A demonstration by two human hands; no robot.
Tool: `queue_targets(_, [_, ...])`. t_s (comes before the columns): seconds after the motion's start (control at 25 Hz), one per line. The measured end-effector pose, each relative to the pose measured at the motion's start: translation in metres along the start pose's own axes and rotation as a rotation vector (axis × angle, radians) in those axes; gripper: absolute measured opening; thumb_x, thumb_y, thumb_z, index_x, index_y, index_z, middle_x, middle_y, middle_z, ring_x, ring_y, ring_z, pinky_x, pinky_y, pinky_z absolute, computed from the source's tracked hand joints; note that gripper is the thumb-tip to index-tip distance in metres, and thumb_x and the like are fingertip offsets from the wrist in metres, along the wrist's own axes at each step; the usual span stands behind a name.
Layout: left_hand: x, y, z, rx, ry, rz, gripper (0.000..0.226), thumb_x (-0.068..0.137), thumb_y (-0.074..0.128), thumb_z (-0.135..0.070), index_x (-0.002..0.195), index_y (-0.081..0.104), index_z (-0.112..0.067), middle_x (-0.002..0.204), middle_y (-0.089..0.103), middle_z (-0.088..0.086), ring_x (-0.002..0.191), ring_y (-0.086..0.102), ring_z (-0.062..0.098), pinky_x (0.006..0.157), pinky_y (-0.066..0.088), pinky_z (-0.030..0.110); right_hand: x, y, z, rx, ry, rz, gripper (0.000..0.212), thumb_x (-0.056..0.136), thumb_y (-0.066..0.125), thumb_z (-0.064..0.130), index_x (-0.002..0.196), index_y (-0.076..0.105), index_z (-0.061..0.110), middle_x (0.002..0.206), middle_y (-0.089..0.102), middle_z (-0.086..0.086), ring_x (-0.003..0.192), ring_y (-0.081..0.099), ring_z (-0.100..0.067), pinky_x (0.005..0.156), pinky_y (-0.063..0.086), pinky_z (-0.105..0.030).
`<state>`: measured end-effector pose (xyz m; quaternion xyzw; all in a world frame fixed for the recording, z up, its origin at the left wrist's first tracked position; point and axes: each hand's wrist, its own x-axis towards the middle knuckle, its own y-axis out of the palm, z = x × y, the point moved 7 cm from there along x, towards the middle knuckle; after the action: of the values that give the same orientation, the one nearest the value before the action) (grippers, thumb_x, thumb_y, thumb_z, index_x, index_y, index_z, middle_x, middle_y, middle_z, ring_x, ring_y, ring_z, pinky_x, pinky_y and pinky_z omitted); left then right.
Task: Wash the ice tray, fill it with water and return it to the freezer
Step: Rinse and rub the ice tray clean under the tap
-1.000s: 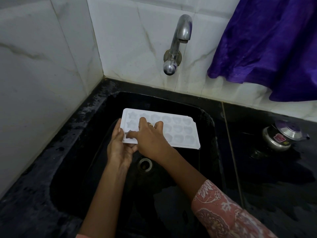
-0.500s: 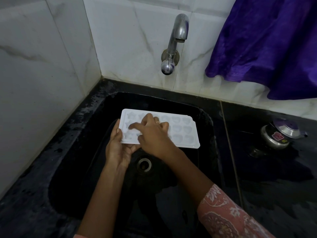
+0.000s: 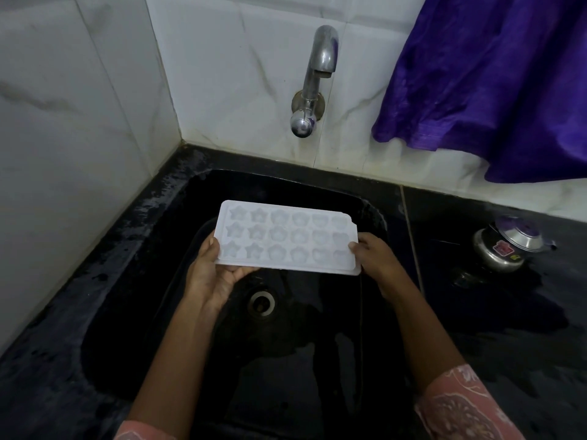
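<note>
A white ice tray (image 3: 287, 238) with star and flower shaped cells is held level over the black sink (image 3: 222, 360), below the tap. My left hand (image 3: 212, 274) grips its left end, thumb on the rim and fingers underneath. At the tray's right end my right hand (image 3: 374, 258) holds the edge, thumb on top. The metal tap (image 3: 313, 81) on the tiled wall has no water running from it. The cells look empty.
The sink drain (image 3: 262, 303) lies below the tray. A steel pot with a lid (image 3: 508, 246) stands on the wet black counter to the right. A purple cloth (image 3: 495, 77) hangs over the wall at the upper right. White tiled walls close off the left and back.
My right hand has left the tray's cells on the left side and moved to grip the right end. The tray is held by both ends.
</note>
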<state>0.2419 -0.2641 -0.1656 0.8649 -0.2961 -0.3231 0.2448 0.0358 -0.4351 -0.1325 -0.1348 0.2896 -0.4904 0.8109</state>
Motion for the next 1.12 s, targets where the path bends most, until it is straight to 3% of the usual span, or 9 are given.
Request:
queue_targets(0.16, [0.002, -0.001, -0.004, 0.127, -0.014, 0.126, 0.027, 0.1, 0.035, -0.023, 0.121, 0.052, -0.024, 0.111, 0.066, 0.001, 0.098, 0.066, 0.023, 0.07, 0.059, 0.041, -0.001, -0.004, 0.002, 0.112, -0.069, -0.069, 0.027, 0.094, 0.048, 0.008, 0.121, 0.053, 0.005, 0.12, 0.059, -0.012, 0.102, 0.056, -0.022, 0.085, 0.047, -0.035])
queue_targets(0.32, [0.007, -0.011, -0.017, 0.435, 0.108, 0.004, 0.02, 0.096, 0.043, -0.01, 0.112, 0.052, -0.019, 0.101, 0.06, -0.001, 0.092, 0.06, 0.016, 0.062, 0.054, 0.027, -0.004, -0.008, 0.005, 0.177, -0.144, -0.17, 0.025, 0.091, 0.049, 0.0, 0.115, 0.052, 0.005, 0.112, 0.058, -0.008, 0.101, 0.055, -0.02, 0.085, 0.047, -0.034])
queue_targets(0.4, [0.006, -0.011, -0.02, 0.507, 0.17, -0.027, 0.021, 0.095, 0.044, -0.003, 0.099, 0.054, -0.021, 0.093, 0.056, 0.0, 0.086, 0.057, 0.013, 0.067, 0.05, 0.025, -0.006, -0.011, 0.007, 0.199, -0.195, -0.193, 0.022, 0.09, 0.05, -0.002, 0.11, 0.052, 0.006, 0.105, 0.059, -0.003, 0.096, 0.055, -0.016, 0.08, 0.047, -0.03])
queue_targets(0.6, [0.001, -0.003, -0.029, 0.572, 0.326, -0.006, 0.032, 0.092, 0.042, 0.005, 0.089, 0.052, -0.024, 0.088, 0.057, -0.002, 0.082, 0.055, 0.008, 0.077, 0.045, 0.023, -0.013, -0.019, 0.008, 0.2, -0.296, -0.232, 0.021, 0.084, 0.056, -0.006, 0.092, 0.053, 0.014, 0.087, 0.061, 0.005, 0.085, 0.058, -0.011, 0.073, 0.046, -0.02])
queue_targets(0.84, [-0.022, 0.015, -0.04, 0.536, 0.446, 0.08, 0.03, 0.087, 0.048, 0.012, 0.081, 0.05, -0.017, 0.085, 0.063, -0.005, 0.078, 0.06, 0.0, 0.073, 0.048, 0.016, -0.034, -0.041, 0.009, 0.246, -0.36, -0.294, 0.035, 0.081, 0.055, -0.011, 0.07, 0.052, 0.023, 0.095, 0.066, -0.001, 0.089, 0.061, -0.012, 0.077, 0.048, -0.017])
queue_targets(1.0, [-0.047, 0.033, -0.054, 0.49, 0.508, 0.145, 0.03, 0.083, 0.049, 0.016, 0.071, 0.046, -0.012, 0.106, 0.06, -0.003, 0.097, 0.06, 0.007, 0.073, 0.05, 0.017, -0.055, -0.056, 0.014, 0.277, -0.462, -0.349, 0.028, 0.078, 0.053, -0.013, 0.068, 0.055, 0.014, 0.102, 0.068, -0.005, 0.095, 0.063, -0.016, 0.084, 0.05, -0.023])
queue_targets(1.12, [-0.06, 0.036, -0.054, 0.494, 0.531, 0.133, 0.027, 0.084, 0.049, 0.013, 0.072, 0.046, -0.012, 0.11, 0.06, 0.0, 0.099, 0.06, 0.008, 0.079, 0.052, 0.022, -0.074, -0.067, 0.014, 0.301, -0.513, -0.346, 0.032, 0.077, 0.054, -0.013, 0.067, 0.054, 0.017, 0.1, 0.068, -0.004, 0.094, 0.062, -0.013, 0.081, 0.05, -0.018])
